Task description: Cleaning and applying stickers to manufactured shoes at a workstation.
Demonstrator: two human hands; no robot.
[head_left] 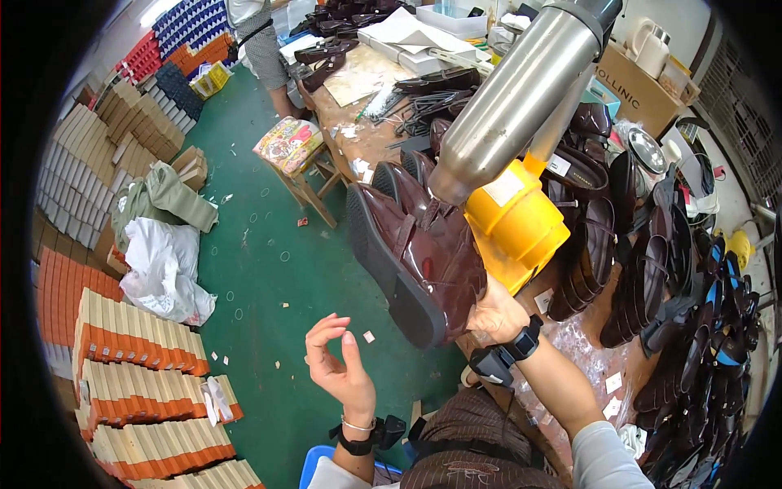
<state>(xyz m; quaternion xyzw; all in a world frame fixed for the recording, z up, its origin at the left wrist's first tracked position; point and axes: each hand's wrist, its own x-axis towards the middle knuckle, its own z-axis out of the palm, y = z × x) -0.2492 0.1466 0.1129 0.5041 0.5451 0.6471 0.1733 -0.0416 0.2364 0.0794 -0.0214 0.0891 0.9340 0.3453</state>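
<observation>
A glossy dark burgundy shoe [432, 265] with a black sole is held up in front of me, its sole side facing left. My right hand [497, 314] grips it from below and behind; the shoe hides part of the fingers. The steel tube [513, 106] of a hot-air blower comes down from the upper right, its narrow end close to the shoe's upper. Behind the shoe stands the blower's yellow housing [525, 220]. To the left of the shoe, my left hand [340, 367] is raised with fingers curved and apart, holding nothing.
Many dark shoes [582, 261] crowd the workbench [570, 359] on the right. A padded wooden stool [292, 147] stands beyond on the green floor. Stacked boxes [142, 342] and a white plastic bag [163, 269] line the left. Another person [265, 49] stands at the back.
</observation>
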